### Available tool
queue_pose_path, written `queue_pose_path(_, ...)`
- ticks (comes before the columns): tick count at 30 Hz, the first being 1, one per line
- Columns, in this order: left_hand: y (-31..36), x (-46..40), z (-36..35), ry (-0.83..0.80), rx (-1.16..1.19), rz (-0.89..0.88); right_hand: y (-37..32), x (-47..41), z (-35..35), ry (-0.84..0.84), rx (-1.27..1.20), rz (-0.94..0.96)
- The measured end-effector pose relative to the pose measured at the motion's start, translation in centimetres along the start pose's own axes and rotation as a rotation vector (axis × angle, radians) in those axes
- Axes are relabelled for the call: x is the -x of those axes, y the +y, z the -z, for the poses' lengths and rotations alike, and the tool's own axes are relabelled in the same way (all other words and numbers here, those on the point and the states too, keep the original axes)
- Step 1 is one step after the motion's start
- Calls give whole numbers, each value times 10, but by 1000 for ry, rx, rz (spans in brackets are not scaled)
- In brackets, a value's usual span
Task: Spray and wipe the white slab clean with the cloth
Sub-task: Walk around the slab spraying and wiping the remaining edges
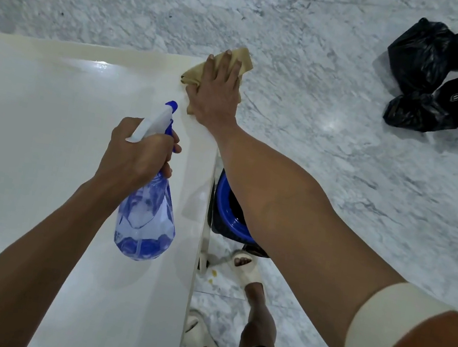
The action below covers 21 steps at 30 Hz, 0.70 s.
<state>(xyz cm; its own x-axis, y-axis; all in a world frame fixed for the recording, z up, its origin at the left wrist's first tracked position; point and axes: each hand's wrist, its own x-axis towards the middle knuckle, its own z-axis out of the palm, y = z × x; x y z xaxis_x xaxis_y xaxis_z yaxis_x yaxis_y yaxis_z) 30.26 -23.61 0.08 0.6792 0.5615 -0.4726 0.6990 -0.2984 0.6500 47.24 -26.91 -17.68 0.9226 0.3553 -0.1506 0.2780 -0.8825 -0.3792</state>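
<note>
The white slab (34,142) fills the left half of the view, glossy, with a light glare near its far edge. My right hand (218,90) lies flat on a tan cloth (241,58), pressing it onto the slab's far right corner; part of the cloth hangs past the edge. My left hand (138,153) grips the neck of a clear blue spray bottle (147,220) with a white and blue trigger head, held above the slab near its right edge, nozzle pointing toward the cloth.
Grey marble floor surrounds the slab. A blue bucket (226,203) sits on the floor just right of the slab's edge, under my right arm. Black plastic bags (435,77) lie at the far right. My feet in white sandals (246,266) stand beside the slab.
</note>
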Motion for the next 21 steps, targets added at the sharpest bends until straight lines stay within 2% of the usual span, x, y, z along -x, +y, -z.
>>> queue_pose_path(12, 8, -6, -4, -45, -48, 43, -5, 33, -15, 1, 31, -47)
queue_pose_path(16, 13, 6, -5, -19, -51, 3, -9, 56, -19, 17, 23, -68)
queue_pose_path(21, 6, 22, 0, -4, -60, -64, -13, 77, -25, -51, 73, -89)
